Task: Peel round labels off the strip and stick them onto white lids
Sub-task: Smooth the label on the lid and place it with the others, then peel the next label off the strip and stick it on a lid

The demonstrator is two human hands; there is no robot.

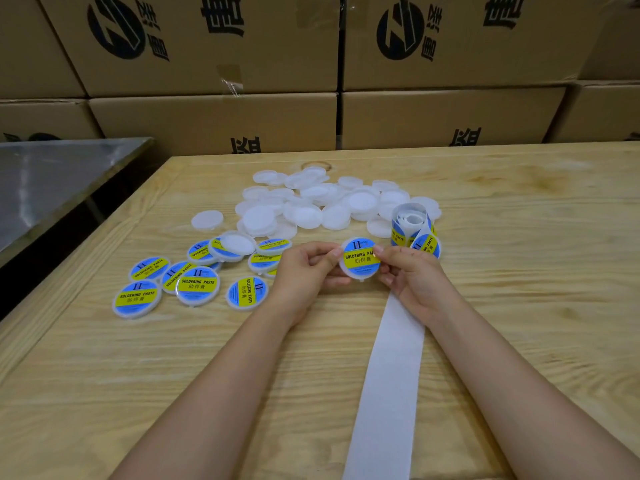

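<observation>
At the middle of the bench [519, 271], beside the bared strip [388, 358], the left hand [306, 271] and right hand [415, 278] are curled round one white lid [360, 278] by its rim — its round label [358, 259] is best pressed from centre outward, so no bubble is trapped.

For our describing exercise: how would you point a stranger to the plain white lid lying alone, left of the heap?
On the wooden table, find the heap of plain white lids toward the far side. Just left of it, one lid lies flat by itself. It touches no other lid and, unlike the labelled lids nearer the person, carries no blue-and-yellow label.
</observation>
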